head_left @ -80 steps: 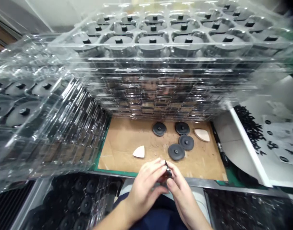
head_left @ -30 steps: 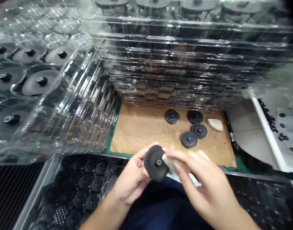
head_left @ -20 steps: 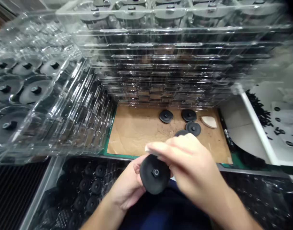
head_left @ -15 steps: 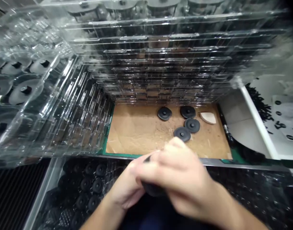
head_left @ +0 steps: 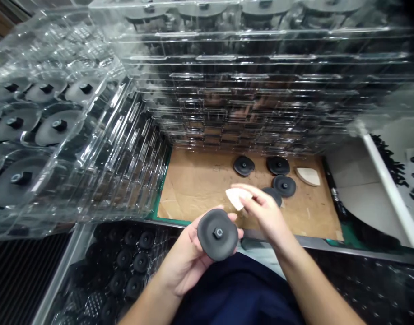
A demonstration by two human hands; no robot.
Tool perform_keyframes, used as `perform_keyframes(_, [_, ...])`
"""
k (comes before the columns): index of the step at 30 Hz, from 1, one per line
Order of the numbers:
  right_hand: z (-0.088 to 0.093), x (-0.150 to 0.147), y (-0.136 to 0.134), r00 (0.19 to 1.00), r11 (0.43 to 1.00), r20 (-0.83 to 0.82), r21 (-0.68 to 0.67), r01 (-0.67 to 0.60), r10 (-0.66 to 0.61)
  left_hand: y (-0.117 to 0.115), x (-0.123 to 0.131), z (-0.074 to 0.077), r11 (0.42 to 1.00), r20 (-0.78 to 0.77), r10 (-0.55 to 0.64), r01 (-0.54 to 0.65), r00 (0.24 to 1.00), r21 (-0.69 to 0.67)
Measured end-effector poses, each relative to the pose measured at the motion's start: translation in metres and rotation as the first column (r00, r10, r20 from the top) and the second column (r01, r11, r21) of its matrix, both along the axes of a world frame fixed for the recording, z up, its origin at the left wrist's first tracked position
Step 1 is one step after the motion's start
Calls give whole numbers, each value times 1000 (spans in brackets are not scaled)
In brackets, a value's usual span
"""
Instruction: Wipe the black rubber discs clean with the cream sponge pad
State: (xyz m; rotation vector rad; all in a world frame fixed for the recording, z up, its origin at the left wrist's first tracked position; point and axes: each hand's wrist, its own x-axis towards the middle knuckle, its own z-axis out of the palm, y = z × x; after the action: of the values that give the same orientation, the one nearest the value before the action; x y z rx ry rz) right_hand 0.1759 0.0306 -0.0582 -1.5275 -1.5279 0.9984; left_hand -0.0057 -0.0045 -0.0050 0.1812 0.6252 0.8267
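Observation:
My left hand (head_left: 189, 253) holds a black rounded-square disc (head_left: 210, 243), its stubby central post facing up. Just above and to the right of it, my right hand (head_left: 266, 210) pinches a small cream wedge-shaped pad (head_left: 234, 197) between thumb and fingers, apart from the disc. Beyond my hands, similar black discs (head_left: 244, 166) lie on a brown cardboard sheet (head_left: 189, 189). One of them (head_left: 273, 197) is partly covered by my right hand. A second cream pad (head_left: 308, 176) rests at the sheet's right side.
Tall stacks of clear plastic trays (head_left: 227, 76) stand behind the cardboard, and more trays (head_left: 101, 135) holding discs rise at the left. A white-walled bin (head_left: 389, 185) with small black parts is at the right. Another tray of black discs (head_left: 123, 259) sits low at the left.
My hands were together over a dark piece; now they are apart. The disc shows face up in my left hand, and my right hand has moved up and right with the cream pad visible.

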Motion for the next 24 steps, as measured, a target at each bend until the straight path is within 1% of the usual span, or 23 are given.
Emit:
perform_keyframes(1, [-11, -4, -6, 999, 1000, 41, -8, -8, 9, 1, -2, -2, 1000, 0, 18, -18, 1000, 1])
perform_keyframes(3, [-27, -13, -20, 991, 1000, 134, -6, -1, 2, 2, -5, -6, 999, -18, 46, -46, 999, -5])
perform_keyframes(5, [-36, -22, -35, 975, 1000, 220, 17, 10, -13, 4, -8, -10, 997, -40, 74, -75, 996, -19])
perform_keyframes(7, [-40, -27, -44, 958, 999, 287, 37, -1, -10, 6, -10, -12, 993, -56, 108, -110, 993, -41])
perform_keyframes(10, [-46, -28, -42, 935, 999, 355, 53, -10, -9, 7, -13, -15, 985, -79, 162, -167, 984, -49])
perform_keyframes(13, [-46, -23, -24, 927, 998, 375, 67, -6, -20, 7, -15, -17, 981, -111, 183, -189, 977, -39])
perform_keyframes(15, [-35, -20, -9, 934, 997, 356, 76, -12, -16, 7, -15, -18, 978, -128, 198, -205, 972, -42])
perform_keyframes(16, [-25, -21, -3, 940, 997, 340, 82, -11, -17, 7, -15, -19, 976, -137, 207, -215, 969, -44])
perform_keyframes(18, [3, -27, 3, 954, 994, 299, 109, 2, -35, 8, -14, -19, 969, -160, 235, -244, 959, -40])
perform_keyframes(20, [36, -37, 0, 973, 985, 230, 170, -7, -33, 8, -11, -17, 965, -186, 252, -262, 950, -32])
perform_keyframes(21, [52, -42, -3, 987, 971, 162, 235, -35, -3, 8, -9, -16, 964, -198, 251, -263, 948, -36])
perform_keyframes(22, [66, -47, -7, 991, 955, 123, 284, -88, 55, 8, -8, -14, 966, -211, 241, -256, 947, -46])
perform_keyframes(23, [77, -50, -11, 988, 943, 97, 300, -145, 122, 8, -6, -13, 968, -225, 225, -243, 948, -56])
perform_keyframes(24, [85, -53, -13, 977, 936, 84, 278, -214, 198, 8, -4, -12, 972, -238, 206, -227, 949, -65])
